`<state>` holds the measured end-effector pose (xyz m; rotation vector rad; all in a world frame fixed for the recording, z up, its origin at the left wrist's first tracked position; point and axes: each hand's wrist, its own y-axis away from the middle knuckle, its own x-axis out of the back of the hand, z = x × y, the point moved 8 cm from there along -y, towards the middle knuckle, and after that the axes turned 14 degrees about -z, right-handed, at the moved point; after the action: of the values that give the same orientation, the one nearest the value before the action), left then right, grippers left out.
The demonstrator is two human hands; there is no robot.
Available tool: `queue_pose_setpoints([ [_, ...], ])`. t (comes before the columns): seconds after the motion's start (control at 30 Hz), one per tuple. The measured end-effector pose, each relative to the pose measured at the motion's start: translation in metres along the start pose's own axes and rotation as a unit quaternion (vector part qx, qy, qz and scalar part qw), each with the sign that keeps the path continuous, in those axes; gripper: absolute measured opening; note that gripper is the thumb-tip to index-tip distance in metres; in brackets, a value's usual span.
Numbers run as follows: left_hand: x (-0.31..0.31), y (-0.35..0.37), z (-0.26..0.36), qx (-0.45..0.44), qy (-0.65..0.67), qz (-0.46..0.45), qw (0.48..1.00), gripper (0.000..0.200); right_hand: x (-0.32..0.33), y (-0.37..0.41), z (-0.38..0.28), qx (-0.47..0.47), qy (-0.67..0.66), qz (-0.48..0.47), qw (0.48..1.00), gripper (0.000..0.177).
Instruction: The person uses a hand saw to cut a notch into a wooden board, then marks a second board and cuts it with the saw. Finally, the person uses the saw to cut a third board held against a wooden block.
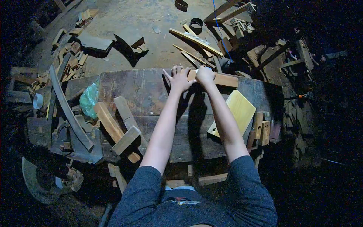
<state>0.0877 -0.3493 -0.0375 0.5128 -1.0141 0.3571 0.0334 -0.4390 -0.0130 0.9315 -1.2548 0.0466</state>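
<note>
Both my arms reach out over a dark wooden workbench (143,94). At its far edge lies a short brown wooden block (225,80). My right hand (204,74) is closed over the block's left part. My left hand (178,78) rests beside it with fingers spread, touching the block's left end and the bench top. A pale yellow board (236,111) lies on the bench to the right of my right forearm.
Several wooden bars (113,126) and a green plastic bag (89,100) lie on the bench's left side. Small wood blocks (261,128) stand at its right edge. Offcuts, slats and rings litter the floor (151,34) beyond. A curved dark piece (68,109) leans at left.
</note>
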Motion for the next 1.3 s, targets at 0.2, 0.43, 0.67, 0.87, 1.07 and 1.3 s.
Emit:
queue_pose_setpoints([
  [0.2,0.0,0.001,0.0,0.012,0.008,-0.01,1.0,0.06,-0.023,0.074,0.03,0.087,-0.018,0.082,0.993,0.018],
  [0.43,0.0,0.015,0.003,-0.055,-0.054,0.088,0.993,0.064,-0.065,0.19,0.085,0.11,-0.241,0.108,0.958,0.05],
  [0.67,0.035,0.091,0.0,-0.118,0.035,0.093,0.988,0.048,-0.148,0.26,0.138,0.014,-0.532,0.194,0.824,0.034],
  [0.87,0.085,0.282,-0.02,-0.181,0.092,0.139,0.969,0.018,-0.151,0.293,0.132,0.118,-0.504,0.388,0.763,0.017],
  [1.07,0.048,0.401,-0.116,-0.061,0.168,0.131,0.975,0.01,-0.169,0.318,0.093,0.118,-0.699,0.14,0.691,0.016],
  [1.3,0.076,0.415,-0.116,0.009,0.076,0.183,0.98,0.036,-0.221,0.374,0.028,0.146,-0.554,0.134,0.809,0.013],
])
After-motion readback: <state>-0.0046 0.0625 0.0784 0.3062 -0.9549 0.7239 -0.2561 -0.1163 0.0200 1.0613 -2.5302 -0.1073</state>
